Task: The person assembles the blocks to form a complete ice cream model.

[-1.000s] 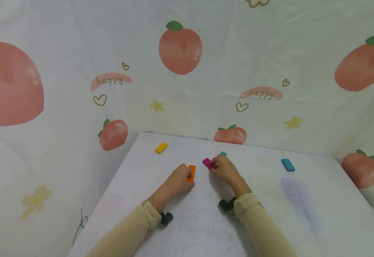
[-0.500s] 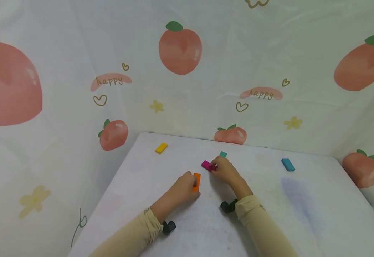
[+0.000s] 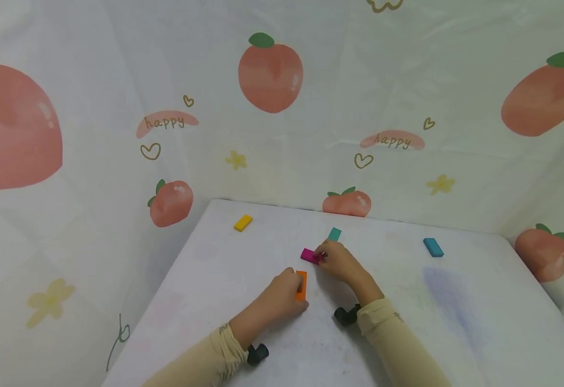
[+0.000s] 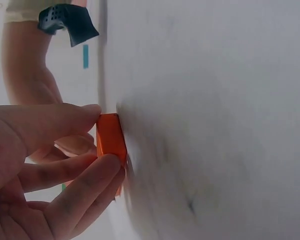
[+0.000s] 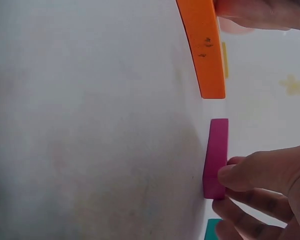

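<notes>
White tabletop [image 3: 204, 301] bears a partly hidden teal block [image 3: 335, 234] beyond both hands [image 3: 282, 295] [image 3: 343, 263].

Two sleeved forearms converge from the near side. The left sleeve [image 3: 201, 360], of cream cloth, slants far and rightward; the right sleeve [image 3: 405, 344], likewise cream, slants far and leftward. The bare left hand [image 3: 284, 293] lies nearer, the bare right hand [image 3: 340, 260] farther, the two apart. Left thumb [image 4: 60, 122] opposes left fingers [image 4: 85, 187] in a pinch; right thumb [image 5: 262, 170] and right fingers [image 5: 250, 215] pinch similarly.
</notes>
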`<state>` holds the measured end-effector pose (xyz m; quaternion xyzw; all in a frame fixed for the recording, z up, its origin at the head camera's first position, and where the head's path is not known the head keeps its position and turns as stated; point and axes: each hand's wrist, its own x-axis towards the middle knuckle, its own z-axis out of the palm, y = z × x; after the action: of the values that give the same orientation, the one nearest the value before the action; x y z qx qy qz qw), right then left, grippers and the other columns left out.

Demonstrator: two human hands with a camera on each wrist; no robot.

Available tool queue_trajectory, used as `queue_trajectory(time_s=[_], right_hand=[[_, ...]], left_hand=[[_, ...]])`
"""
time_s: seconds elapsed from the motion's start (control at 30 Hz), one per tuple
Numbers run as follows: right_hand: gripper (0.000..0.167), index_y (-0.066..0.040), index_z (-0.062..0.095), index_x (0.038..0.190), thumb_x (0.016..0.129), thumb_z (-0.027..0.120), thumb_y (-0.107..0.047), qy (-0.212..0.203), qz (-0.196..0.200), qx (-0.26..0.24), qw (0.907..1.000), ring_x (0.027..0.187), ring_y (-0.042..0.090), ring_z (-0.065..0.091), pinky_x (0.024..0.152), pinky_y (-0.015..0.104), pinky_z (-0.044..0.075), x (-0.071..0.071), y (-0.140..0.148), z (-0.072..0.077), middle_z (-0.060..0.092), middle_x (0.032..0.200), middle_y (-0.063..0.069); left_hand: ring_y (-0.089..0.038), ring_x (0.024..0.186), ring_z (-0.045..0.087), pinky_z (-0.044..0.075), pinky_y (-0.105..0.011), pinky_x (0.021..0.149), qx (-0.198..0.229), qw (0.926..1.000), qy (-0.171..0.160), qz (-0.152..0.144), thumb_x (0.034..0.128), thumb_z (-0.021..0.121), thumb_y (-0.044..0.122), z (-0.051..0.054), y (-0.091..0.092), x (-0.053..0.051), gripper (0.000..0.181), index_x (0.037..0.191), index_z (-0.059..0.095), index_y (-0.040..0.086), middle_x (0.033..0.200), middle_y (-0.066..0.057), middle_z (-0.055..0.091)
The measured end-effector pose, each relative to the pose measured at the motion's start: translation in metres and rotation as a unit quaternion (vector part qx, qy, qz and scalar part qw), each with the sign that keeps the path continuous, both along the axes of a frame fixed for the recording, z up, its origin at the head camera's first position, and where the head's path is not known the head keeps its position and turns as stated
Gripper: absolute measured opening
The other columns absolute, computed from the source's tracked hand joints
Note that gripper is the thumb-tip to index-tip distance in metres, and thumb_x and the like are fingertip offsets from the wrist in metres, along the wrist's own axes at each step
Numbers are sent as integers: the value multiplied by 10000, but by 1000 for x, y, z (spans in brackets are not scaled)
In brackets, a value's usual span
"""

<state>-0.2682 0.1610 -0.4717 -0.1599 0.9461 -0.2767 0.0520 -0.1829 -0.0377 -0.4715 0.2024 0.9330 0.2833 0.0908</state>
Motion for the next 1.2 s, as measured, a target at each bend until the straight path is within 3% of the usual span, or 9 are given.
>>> queue_trajectory(time_s=[0.27, 0.4, 0.5, 0.67, 0.87, 1.03, 1.2], right_hand=[[170, -32, 804, 1053, 922, 716, 31, 187, 209, -17, 9996, 1062, 256, 693, 1014, 460, 588, 8, 1, 1, 713, 1070, 79], [181, -30, 803, 1055, 915, 708, 37, 248, 270, -20, 9993, 1050, 258, 690, 1002, 461, 591, 9, 3, 2, 714, 1064, 83], [179, -44, 803, 1065, 920, 717, 15, 178, 178, 11, 9997, 1056, 264, 683, 1002, 466, 592, 10, 4, 4, 714, 1065, 78], [142, -50, 804, 1055, 920, 764, -30, 13, -2, 20, 10000, 1036, 272, 683, 984, 465, 600, 10, 5, 7, 697, 1018, 76], [127, -63, 805, 1049, 925, 782, -49, -168, -111, -33, 9998, 1018, 241, 668, 985, 442, 597, 9, 6, 4, 704, 1026, 61], [108, -63, 804, 1024, 932, 762, -24, -171, -111, -80, 9998, 1008, 244, 660, 980, 446, 594, 12, 6, 5, 713, 1028, 69], [101, -69, 810, 1008, 936, 755, -23, -117, -120, -26, 9999, 985, 239, 652, 978, 448, 594, 13, 5, 7, 710, 1016, 71]], left_hand=[[-120, 745, 528, 481, -217, 668, 27, 10000, 4, -3, 857, 881, 197, 7, 5, 9, 271, 905, 657, 52, 899, -33, 534], [-116, 792, 538, 505, -221, 707, 70, 9999, 94, -49, 880, 871, 244, 12, 2, 5, 300, 962, 675, 32, 910, -31, 555], [-123, 832, 556, 539, -239, 754, 107, 9998, 152, -8, 905, 849, 270, 15, -2, -7, 318, 1031, 700, 19, 957, -44, 595], [-160, 889, 585, 571, -289, 814, 146, 9994, 306, -77, 954, 796, 249, 21, -8, -36, 297, 1132, 717, 24, 1079, -103, 650], [-234, 974, 647, 603, -346, 893, 267, 9973, 457, -509, 996, 730, 140, 21, -10, -67, 222, 1180, 712, 16, 1125, -164, 649], [-294, 1114, 660, 574, -409, 1039, 188, 9946, 442, -915, 999, 695, 68, 14, -7, -82, 188, 1178, 718, 15, 1183, -163, 653], [-272, 1174, 641, 528, -404, 1118, -15, 9943, 396, -990, 990, 681, 27, 9, -3, -89, 189, 1173, 727, 20, 1179, -121, 652]])
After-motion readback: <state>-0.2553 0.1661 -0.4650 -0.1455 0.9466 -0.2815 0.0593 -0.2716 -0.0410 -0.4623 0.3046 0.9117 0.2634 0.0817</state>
